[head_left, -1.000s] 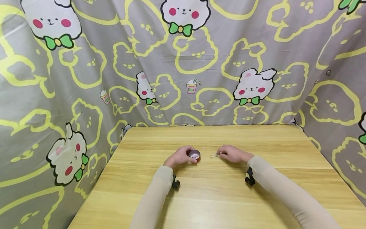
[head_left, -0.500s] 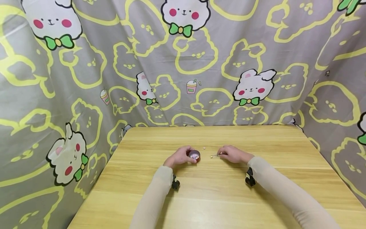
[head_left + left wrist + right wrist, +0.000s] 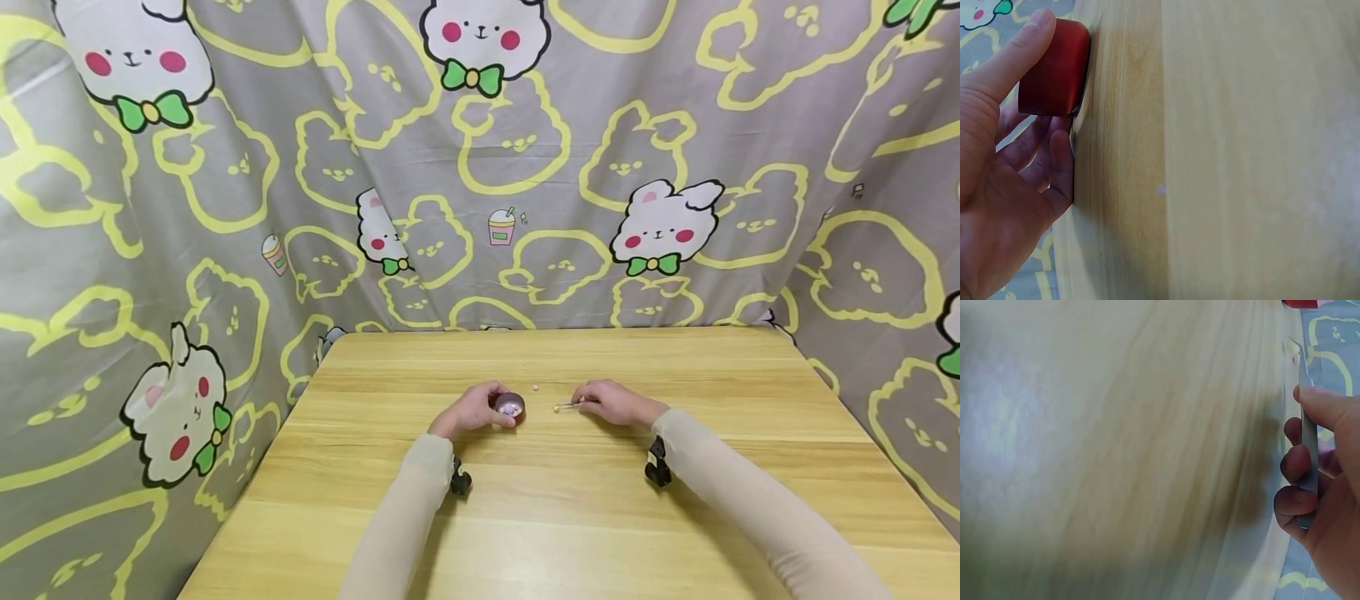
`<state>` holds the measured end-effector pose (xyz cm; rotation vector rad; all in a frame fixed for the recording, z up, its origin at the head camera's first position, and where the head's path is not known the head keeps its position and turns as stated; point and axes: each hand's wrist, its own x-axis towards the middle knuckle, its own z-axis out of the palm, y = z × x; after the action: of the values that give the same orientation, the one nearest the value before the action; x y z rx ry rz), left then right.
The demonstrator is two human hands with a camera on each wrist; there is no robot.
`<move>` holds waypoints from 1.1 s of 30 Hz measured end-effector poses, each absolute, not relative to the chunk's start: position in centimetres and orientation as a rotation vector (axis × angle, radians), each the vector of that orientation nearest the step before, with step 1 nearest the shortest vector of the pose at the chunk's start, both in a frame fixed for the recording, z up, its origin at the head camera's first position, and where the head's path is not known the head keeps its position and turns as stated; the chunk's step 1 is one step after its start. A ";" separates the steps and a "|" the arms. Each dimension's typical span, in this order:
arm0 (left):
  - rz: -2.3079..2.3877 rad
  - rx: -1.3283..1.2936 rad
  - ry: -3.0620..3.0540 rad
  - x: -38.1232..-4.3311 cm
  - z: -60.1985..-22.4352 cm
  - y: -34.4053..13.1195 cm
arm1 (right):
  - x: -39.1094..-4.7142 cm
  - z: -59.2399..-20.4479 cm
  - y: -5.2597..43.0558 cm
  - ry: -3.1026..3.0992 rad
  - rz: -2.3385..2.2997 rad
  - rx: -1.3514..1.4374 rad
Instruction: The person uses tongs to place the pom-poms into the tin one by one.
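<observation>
My left hand [image 3: 474,407] grips a small round red tin [image 3: 1057,72] that stands on the table, the thumb on its near side. Small pale beads [image 3: 512,410] lie inside it. In my right hand [image 3: 611,403] are metal tweezers [image 3: 1310,434] with a bent tip, pinched between thumb and fingers and pointing left toward the tin. A small yellowish bead [image 3: 557,409] is at the tweezers' tip; whether the tips squeeze it, I cannot tell. A single pinkish bead [image 3: 536,387] lies on the table, farther back, between the tin and the tweezers.
The wooden table [image 3: 555,533] spreads out around both hands. A grey curtain [image 3: 480,167] with cartoon bears hangs behind the table and on both sides. Dark wrist cameras, such as the right one [image 3: 657,465], sit under the sleeves' cuffs.
My right hand and the tweezers have shifted very slightly right, with the yellowish bead still at the tip. My left hand and the tin have stayed in place.
</observation>
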<state>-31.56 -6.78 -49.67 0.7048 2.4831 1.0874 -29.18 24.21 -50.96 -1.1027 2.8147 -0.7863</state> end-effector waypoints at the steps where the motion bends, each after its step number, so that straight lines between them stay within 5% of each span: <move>1: 1.089 0.702 2.482 -31.6 -49.7 -6.8 | -29.2 -50.9 24.3 2.816 -0.789 -1.100; 33: 1.095 0.714 2.483 -31.6 -49.7 -6.8 | -29.4 -47.4 23.2 2.846 -0.835 -1.152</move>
<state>-31.58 -6.78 -49.75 0.7137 2.4828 1.0947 -29.43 23.21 -47.38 -1.1522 2.8461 -0.8351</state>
